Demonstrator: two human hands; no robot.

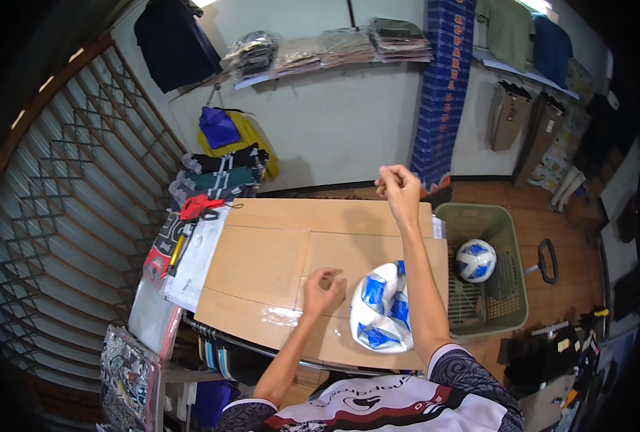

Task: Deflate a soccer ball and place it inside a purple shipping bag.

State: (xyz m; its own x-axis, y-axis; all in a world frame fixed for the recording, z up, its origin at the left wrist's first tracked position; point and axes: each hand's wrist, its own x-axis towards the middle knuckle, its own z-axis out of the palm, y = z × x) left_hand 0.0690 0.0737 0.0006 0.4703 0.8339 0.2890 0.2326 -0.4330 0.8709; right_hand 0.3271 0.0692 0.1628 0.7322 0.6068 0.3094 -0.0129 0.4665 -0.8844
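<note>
A slack, partly collapsed white and blue soccer ball (371, 310) rests on flattened cardboard (260, 259) that covers the table. My right forearm passes in front of its right side. My right hand (399, 186) is raised past the cardboard's far edge, its fingertips drawn together; anything thin between them is too small to make out. Left of the ball, my left hand (321, 289) hovers over or rests on the cardboard, with curled fingers and a gap at the thumb. Nothing shows in it.
A green plastic basket (514, 302) holding another soccer ball (476, 261) stands to the right. Beyond it is a black handle (548, 261). On the left lie a red tool (201, 206), a yellow cutter (177, 251) and packaged clothing (128, 372). A folding metal gate (77, 189) closes that side.
</note>
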